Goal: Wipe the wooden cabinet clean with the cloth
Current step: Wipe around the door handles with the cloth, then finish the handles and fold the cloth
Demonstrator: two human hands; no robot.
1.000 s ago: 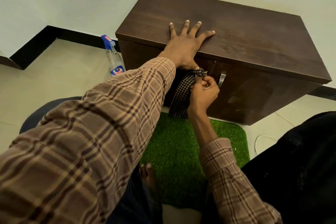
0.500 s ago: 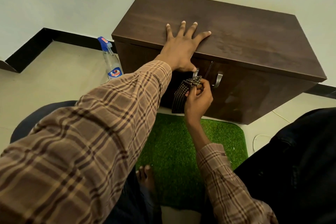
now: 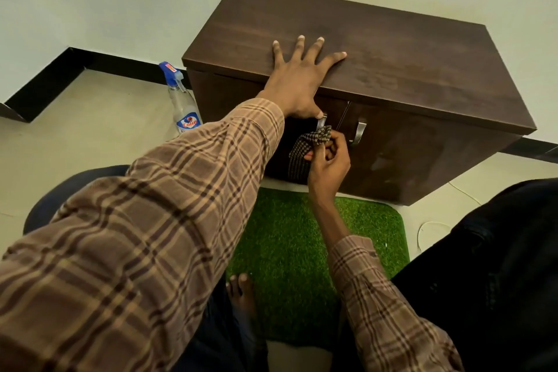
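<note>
A low dark wooden cabinet (image 3: 407,69) stands against the wall, with two doors and metal handles on its front. My left hand (image 3: 299,78) lies flat on its top near the front edge, fingers spread, thumb hooked over the edge. My right hand (image 3: 327,160) is shut on a black-and-cream checked cloth (image 3: 308,145) and holds it against the left door, just below the left handle (image 3: 321,122). The cloth's lower part hangs down the door. The right handle (image 3: 359,131) is just right of my right hand.
A clear spray bottle (image 3: 182,103) with a blue trigger stands on the floor left of the cabinet. A green grass mat (image 3: 290,238) lies in front of it, with my bare foot (image 3: 241,293) at its near edge. A thin white cord (image 3: 428,226) lies on the floor at right.
My right hand with the cloth has slid down from the top of the left handle to just below it. The left hand has stayed flat on the top.
</note>
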